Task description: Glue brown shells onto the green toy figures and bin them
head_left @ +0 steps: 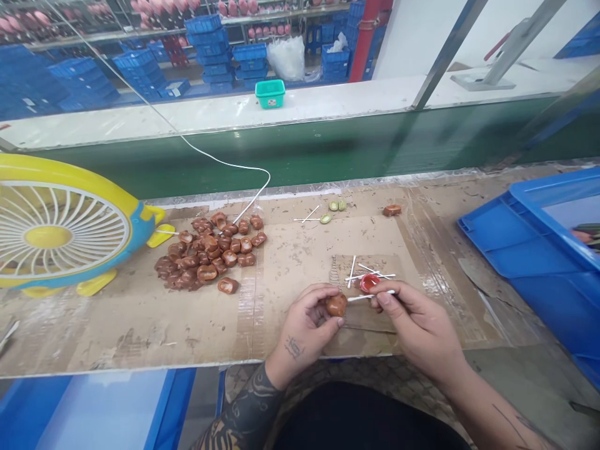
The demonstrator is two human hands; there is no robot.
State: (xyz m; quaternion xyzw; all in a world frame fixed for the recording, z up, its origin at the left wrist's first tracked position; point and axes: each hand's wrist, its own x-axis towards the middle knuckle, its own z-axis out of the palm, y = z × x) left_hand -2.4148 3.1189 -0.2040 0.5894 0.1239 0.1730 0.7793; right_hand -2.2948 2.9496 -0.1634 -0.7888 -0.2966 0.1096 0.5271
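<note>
My left hand (307, 331) is closed around a small, rounded brown piece (336, 305) with a glossy surface. Pinched in my right hand (419, 325) is a cotton swab (365, 297), its white tip at the right side of the brown piece; I cannot tell whether they touch. Just beyond my fingers sits a small round dish of red stuff (369, 283), partly covered by my right hand. Several loose cotton swabs (352, 270) lie around it on a cardboard piece (398, 265). To the left is a heap of similar brown pieces (210, 250), some showing pale hollows.
A yellow and blue fan (65, 228) stands at the left, with a white cord (225, 164) nearby. Blue bins (529, 231) are at the right. Small green pieces (334, 205) and a lone brown piece (392, 210) lie farther back. A green basket (270, 94) rests on the white ledge.
</note>
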